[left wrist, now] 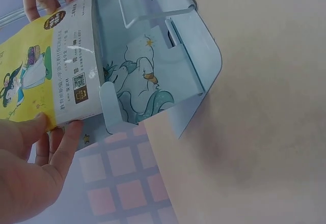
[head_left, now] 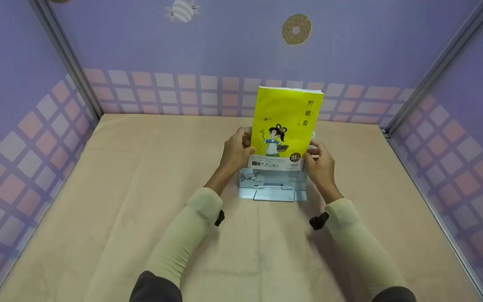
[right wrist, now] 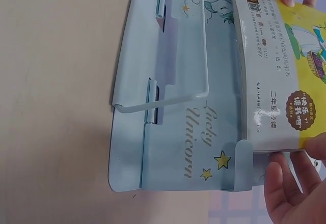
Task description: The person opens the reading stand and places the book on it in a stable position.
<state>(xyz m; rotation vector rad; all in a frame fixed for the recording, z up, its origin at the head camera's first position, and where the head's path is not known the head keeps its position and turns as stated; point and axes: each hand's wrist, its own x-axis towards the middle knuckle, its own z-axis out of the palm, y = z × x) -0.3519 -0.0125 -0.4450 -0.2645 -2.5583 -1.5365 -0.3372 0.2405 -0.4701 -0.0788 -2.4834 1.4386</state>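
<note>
A yellow book with a cartoon girl on its cover is held upright, tilted slightly, between both hands. My left hand grips its lower left edge, thumb on the front cover. On the lower right edge, my right hand pinches the book the same way. Right behind and below it stands a light blue metal book stand, printed with a unicorn and the words "Lucky Unicorn". The book's bottom edge overlaps the stand's back plate, above the wire page holder at its front.
The stand rests on a table with a beige cloth. Purple walls with pink and white checks enclose the back and both sides, joined by grey metal posts.
</note>
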